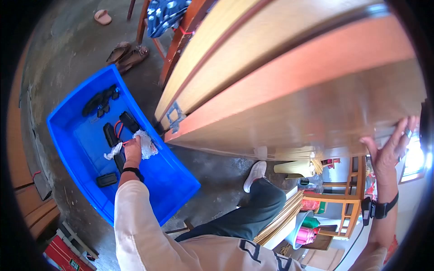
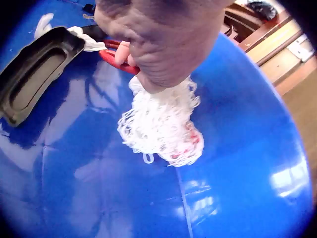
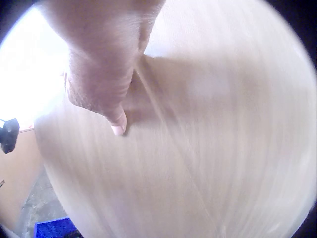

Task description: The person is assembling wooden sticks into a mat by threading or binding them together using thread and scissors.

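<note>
Inside the blue bin (image 1: 178,174), the left hand (image 1: 132,151) curls its fingers round red-handled scissors or pliers (image 2: 118,58); which tool it is cannot be told. White stringy mesh or yarn with a reddish patch (image 2: 161,124) lies under and beside that hand. A white crumpled strip (image 1: 113,151) is next to the fingers. Black trays or cases (image 2: 37,74) lie close by in the bin. The right hand (image 1: 389,151) rests spread against the broad wooden panel (image 1: 289,117); in the right wrist view its thumb touches the wood (image 3: 208,124).
Black items (image 1: 99,101) lie at the bin's far end, and a black case (image 1: 106,179) near its left wall. Brown shoes (image 1: 129,56) and a pink slipper (image 1: 103,17) are on the floor beyond. A wooden rack (image 1: 334,198) and a basin of coloured items stand at right.
</note>
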### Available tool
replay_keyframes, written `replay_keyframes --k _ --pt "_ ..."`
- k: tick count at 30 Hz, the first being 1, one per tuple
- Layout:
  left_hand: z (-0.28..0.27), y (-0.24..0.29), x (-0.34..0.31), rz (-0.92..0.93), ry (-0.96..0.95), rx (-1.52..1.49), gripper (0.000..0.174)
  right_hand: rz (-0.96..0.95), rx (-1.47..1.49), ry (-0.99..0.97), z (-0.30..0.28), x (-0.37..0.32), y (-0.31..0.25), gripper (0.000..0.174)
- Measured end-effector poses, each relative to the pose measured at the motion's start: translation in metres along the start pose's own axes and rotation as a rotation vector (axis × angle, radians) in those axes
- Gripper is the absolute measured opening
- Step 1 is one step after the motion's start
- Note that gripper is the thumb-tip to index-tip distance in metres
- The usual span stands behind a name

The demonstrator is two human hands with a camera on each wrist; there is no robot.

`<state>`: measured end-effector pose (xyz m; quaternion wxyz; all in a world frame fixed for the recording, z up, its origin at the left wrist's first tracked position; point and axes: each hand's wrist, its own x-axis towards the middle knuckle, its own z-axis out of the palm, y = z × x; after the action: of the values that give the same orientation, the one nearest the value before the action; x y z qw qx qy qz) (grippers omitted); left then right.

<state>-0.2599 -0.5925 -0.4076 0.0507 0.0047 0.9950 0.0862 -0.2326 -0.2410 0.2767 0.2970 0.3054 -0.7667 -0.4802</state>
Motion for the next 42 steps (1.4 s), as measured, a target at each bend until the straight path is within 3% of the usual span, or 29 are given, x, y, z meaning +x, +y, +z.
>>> replay_keyframes --k 1,3,5,7,11,13,15,20,22,23,26,31,38,42 --pt "-0.01 0.004 0.002 0.007 0.012 0.004 0.018 -0.028 -0.008 0.031 0.0 0.005 -0.003 0.098" --pt "-0.045 0.004 0.005 -0.142 0.362 -0.162 0.026 -0.034 0.033 0.074 0.004 0.009 -0.004 0.096" --pt "-0.1 -0.003 0.01 -0.385 0.555 -0.475 0.036 -0.034 0.122 0.133 0.006 0.008 -0.007 0.092" --pt "-0.147 -0.017 0.008 -0.475 0.622 -0.739 0.034 0.017 0.166 0.162 0.007 0.009 -0.007 0.09" --pt "-0.222 -0.045 -0.006 -0.387 0.676 -0.647 0.034 0.077 0.333 0.031 -0.02 0.0 -0.012 0.088" --pt "-0.245 -0.054 -0.01 -0.368 0.72 -0.886 0.035 0.116 0.459 -0.003 -0.033 -0.014 -0.02 0.086" --pt "-0.25 -0.062 -0.016 -0.358 0.743 -0.878 0.035 0.101 0.648 -0.075 -0.044 -0.038 -0.034 0.085" --pt "-0.264 -0.066 -0.029 -0.282 0.804 -1.035 0.035 0.253 0.712 -0.223 -0.055 -0.133 -0.051 0.082" --pt "-0.276 -0.063 -0.032 -0.246 0.807 -1.192 0.036 0.474 0.791 -0.415 -0.057 -0.179 -0.058 0.076" --pt "-0.278 -0.061 -0.033 -0.228 0.804 -1.185 0.036 0.492 0.795 -0.415 -0.06 -0.199 -0.064 0.076" --pt "-0.285 -0.054 -0.04 -0.144 0.689 -1.409 0.037 0.629 0.87 -0.522 -0.069 -0.245 -0.085 0.07" --pt "-0.359 0.014 -0.079 0.07 0.482 -1.511 0.039 0.595 1.158 -0.528 -0.084 -0.267 -0.128 0.064" --pt "-0.445 0.143 -0.158 0.212 -0.077 -1.769 0.037 0.435 1.343 -0.093 -0.092 -0.186 -0.207 0.062" --pt "-0.468 0.217 -0.188 0.361 -0.371 -1.812 0.034 0.522 1.432 0.124 -0.09 -0.155 -0.242 0.057"
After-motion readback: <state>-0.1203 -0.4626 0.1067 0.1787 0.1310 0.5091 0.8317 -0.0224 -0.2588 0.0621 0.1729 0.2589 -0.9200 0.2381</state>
